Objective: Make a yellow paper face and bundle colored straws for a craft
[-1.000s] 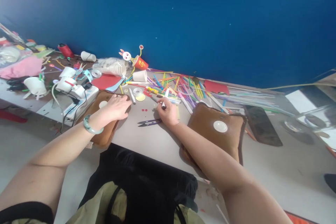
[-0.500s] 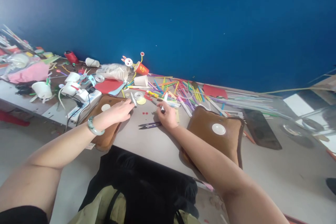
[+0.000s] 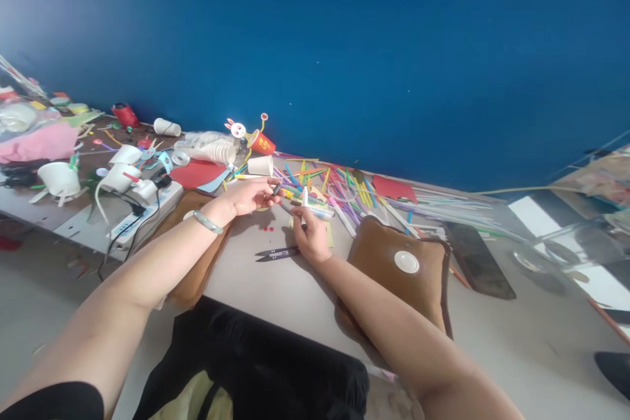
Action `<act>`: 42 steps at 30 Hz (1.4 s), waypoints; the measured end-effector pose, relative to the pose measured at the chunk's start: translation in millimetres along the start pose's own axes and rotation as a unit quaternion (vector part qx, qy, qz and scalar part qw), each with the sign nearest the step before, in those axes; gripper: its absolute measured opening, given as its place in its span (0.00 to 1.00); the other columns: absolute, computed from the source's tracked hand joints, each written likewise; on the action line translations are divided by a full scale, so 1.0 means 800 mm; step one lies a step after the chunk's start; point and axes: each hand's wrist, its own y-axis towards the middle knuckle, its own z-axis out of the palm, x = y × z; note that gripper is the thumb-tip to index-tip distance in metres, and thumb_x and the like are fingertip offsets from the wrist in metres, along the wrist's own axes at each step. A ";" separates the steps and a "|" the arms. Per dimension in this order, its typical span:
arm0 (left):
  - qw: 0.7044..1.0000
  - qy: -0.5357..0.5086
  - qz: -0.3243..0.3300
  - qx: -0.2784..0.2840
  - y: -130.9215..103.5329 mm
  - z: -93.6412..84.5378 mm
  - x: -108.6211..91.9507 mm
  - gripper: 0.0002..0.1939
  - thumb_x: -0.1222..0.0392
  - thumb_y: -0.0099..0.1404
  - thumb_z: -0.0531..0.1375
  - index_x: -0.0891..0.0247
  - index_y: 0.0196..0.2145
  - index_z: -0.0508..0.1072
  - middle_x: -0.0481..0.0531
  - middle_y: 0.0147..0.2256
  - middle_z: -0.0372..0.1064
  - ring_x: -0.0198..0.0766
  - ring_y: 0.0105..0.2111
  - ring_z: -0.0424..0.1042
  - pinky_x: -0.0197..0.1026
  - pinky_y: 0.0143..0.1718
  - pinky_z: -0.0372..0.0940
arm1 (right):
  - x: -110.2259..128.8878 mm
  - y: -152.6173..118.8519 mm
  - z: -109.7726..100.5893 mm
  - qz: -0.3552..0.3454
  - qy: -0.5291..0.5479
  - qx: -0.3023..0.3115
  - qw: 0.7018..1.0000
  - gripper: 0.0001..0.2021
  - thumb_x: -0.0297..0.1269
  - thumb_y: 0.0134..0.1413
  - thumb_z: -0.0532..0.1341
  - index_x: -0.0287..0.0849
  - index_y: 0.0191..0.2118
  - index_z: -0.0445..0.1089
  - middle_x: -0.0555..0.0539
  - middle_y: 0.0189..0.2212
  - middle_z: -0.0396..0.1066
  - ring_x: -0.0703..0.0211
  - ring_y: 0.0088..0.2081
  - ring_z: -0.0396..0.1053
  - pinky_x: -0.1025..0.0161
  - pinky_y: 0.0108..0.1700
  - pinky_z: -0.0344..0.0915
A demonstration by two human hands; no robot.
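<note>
Beyond the black metal snips (image 3: 286, 253), my left hand (image 3: 251, 197) pinches a slim dark-ended pen-like thing (image 3: 276, 189); by their right end, my right hand (image 3: 311, 234) grips a white-and-black marker (image 3: 304, 197). I judge this step marker handling; the next move calls for steadiness.

From my remote seat I see a pale grey, smooth tabletop (image 3: 266, 292) carrying dark-bladed metal thread snips (image 3: 275, 254), small round red pieces (image 3: 266, 229), and two padded brown fabric cushions (image 3: 378, 246). Along its far side I make out a loose, many-coloured heap of slender straws (image 3: 365, 190), with a flat, dark rectangular slab (image 3: 477, 262) near the right cushion.
</note>
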 end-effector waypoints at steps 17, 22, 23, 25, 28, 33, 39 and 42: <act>0.999 0.004 0.053 -0.007 0.008 -0.014 0.019 0.05 0.61 0.65 0.61 0.65 0.34 0.71 0.55 0.35 0.76 0.31 0.29 0.72 0.33 0.29 0.62 | 0.018 -0.009 -0.016 -0.254 -0.079 0.008 0.964 0.14 0.36 0.68 0.54 0.43 0.54 0.70 0.43 0.35 0.72 0.53 0.36 0.68 0.55 0.40 0.61; 0.995 0.050 0.089 0.001 0.004 -0.014 0.020 0.07 0.58 0.66 0.61 0.64 0.37 0.69 0.56 0.37 0.76 0.31 0.29 0.71 0.34 0.29 0.62 | 0.022 -0.010 -0.017 -0.272 -0.061 0.012 0.960 0.15 0.32 0.66 0.55 0.43 0.56 0.68 0.44 0.35 0.73 0.53 0.35 0.68 0.55 0.41 0.60; 0.990 0.080 0.112 -0.003 0.004 -0.014 0.022 0.07 0.59 0.65 0.61 0.64 0.38 0.69 0.56 0.38 0.76 0.31 0.29 0.71 0.34 0.28 0.61 | 0.022 -0.010 -0.017 -0.267 -0.060 0.008 0.962 0.15 0.32 0.66 0.55 0.43 0.56 0.68 0.44 0.36 0.73 0.53 0.35 0.68 0.54 0.41 0.60; 0.973 0.155 0.169 -0.020 0.005 -0.016 0.026 0.08 0.63 0.62 0.63 0.63 0.38 0.67 0.54 0.38 0.76 0.31 0.30 0.72 0.34 0.30 0.61 | 0.021 -0.011 -0.017 -0.252 -0.066 0.007 0.965 0.15 0.33 0.66 0.54 0.44 0.55 0.68 0.44 0.35 0.73 0.53 0.36 0.68 0.54 0.42 0.60; 0.932 0.265 0.244 -0.037 0.010 -0.020 0.034 0.09 0.68 0.58 0.62 0.63 0.36 0.67 0.53 0.36 0.76 0.36 0.35 0.75 0.36 0.34 0.65 | 0.020 -0.012 -0.017 -0.237 -0.075 0.019 0.968 0.15 0.34 0.66 0.54 0.44 0.55 0.68 0.44 0.35 0.73 0.52 0.36 0.69 0.53 0.43 0.60; 0.830 0.463 0.304 -0.061 0.008 -0.018 0.044 0.09 0.68 0.63 0.57 0.62 0.41 0.71 0.54 0.40 0.78 0.43 0.44 0.77 0.43 0.44 0.68 | 0.022 -0.011 -0.016 -0.248 -0.061 0.019 0.967 0.13 0.35 0.67 0.53 0.43 0.53 0.68 0.45 0.34 0.75 0.54 0.34 0.69 0.54 0.43 0.59; 0.768 0.553 0.312 -0.082 -0.005 -0.008 0.047 0.20 0.69 0.66 0.54 0.60 0.54 0.67 0.54 0.44 0.79 0.46 0.48 0.77 0.47 0.51 0.67 | 0.022 -0.009 -0.016 -0.244 -0.052 0.025 0.968 0.13 0.36 0.68 0.53 0.43 0.53 0.69 0.46 0.33 0.76 0.56 0.33 0.70 0.54 0.44 0.59; 0.753 0.563 0.332 -0.076 -0.005 -0.008 0.048 0.20 0.70 0.66 0.53 0.61 0.55 0.67 0.55 0.45 0.78 0.45 0.48 0.77 0.46 0.51 0.67 | 0.022 -0.009 -0.016 -0.240 -0.038 0.027 0.970 0.13 0.35 0.68 0.53 0.43 0.53 0.69 0.46 0.34 0.77 0.56 0.33 0.71 0.54 0.44 0.59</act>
